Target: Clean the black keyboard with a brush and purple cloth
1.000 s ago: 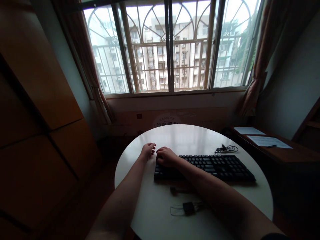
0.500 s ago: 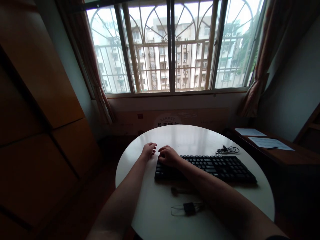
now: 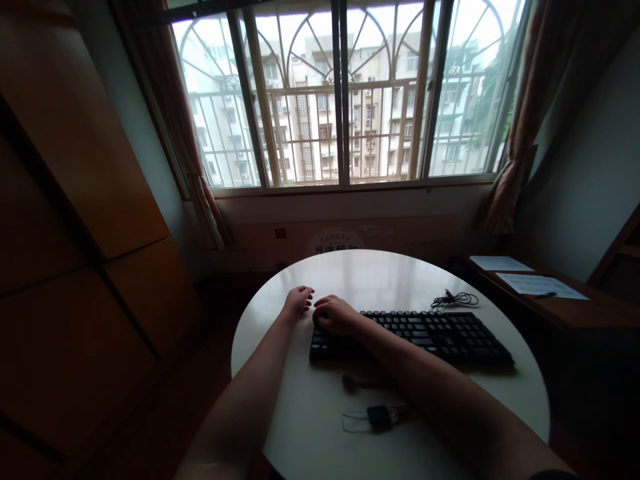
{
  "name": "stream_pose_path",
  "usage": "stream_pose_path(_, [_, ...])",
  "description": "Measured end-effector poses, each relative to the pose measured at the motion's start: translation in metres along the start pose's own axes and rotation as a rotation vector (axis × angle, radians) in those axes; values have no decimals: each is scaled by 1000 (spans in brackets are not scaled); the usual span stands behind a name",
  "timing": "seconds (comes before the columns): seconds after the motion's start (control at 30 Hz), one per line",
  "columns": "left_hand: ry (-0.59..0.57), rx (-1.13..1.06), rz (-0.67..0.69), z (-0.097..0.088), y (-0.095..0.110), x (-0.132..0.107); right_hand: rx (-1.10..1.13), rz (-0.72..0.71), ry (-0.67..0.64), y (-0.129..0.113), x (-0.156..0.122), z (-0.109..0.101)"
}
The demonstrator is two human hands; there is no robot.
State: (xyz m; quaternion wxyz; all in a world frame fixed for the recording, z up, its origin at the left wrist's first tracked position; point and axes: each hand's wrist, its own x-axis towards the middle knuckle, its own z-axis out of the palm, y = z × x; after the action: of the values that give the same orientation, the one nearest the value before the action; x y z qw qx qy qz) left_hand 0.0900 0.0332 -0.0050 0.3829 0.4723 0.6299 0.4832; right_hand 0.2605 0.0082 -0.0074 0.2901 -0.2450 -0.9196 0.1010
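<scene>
A black keyboard (image 3: 425, 330) lies across the white round table (image 3: 300, 407). My right hand (image 3: 334, 315) rests over the keyboard's left end, with bent fingers drawn together at its upper left corner. Whatever those fingertips grip is hidden. Just left of the keyboard, my left hand (image 3: 299, 302) hovers on or slightly above the tabletop, its fingers loosely curled with gaps between them and nothing visible in them. Nearer to me lies a black-handled wire puller (image 3: 379, 418) with wire loops at its ends. A dark brush-like tool (image 3: 353, 382) sits between it and the keyboard, partly covered by my right forearm.
A coiled black cable (image 3: 454, 300) lies behind the keyboard. To the right stands a brown desk (image 3: 560, 313) with paper sheets (image 3: 543, 285) and a pen on it. Wooden cabinets (image 3: 75, 347) rise on the left, and a barred window fills the far wall.
My right hand has shifted slightly left and down at the keyboard's upper left corner, its fingers more curled. My left hand and the tools have stayed in place.
</scene>
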Motion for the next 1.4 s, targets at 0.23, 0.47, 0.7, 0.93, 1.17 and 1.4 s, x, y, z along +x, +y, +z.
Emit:
stream_pose_path(0.23, [0, 2, 3, 0, 1, -1, -8, -27, 12, 0, 0, 0])
stream_pose_path(0.47, [1, 9, -1, -1, 1, -1, 7, 62, 61, 0, -2, -2])
stream_pose_path(0.7, [-2, 6, -8, -2, 1, -2, -104, 74, 27, 0, 0, -10])
stream_pose_path(0.93, [0, 0, -18, -2, 1, 0, -179, 111, -17, -4, 3, -15])
stream_pose_path(1.17, [-1, -1, -14, -2, -1, 3, -202, 198, -52, -11, 1, -27])
stream_pose_path(1.4, [-2, -15, -13, -2, -1, 3, -210, 258, -133, -14, -2, -35])
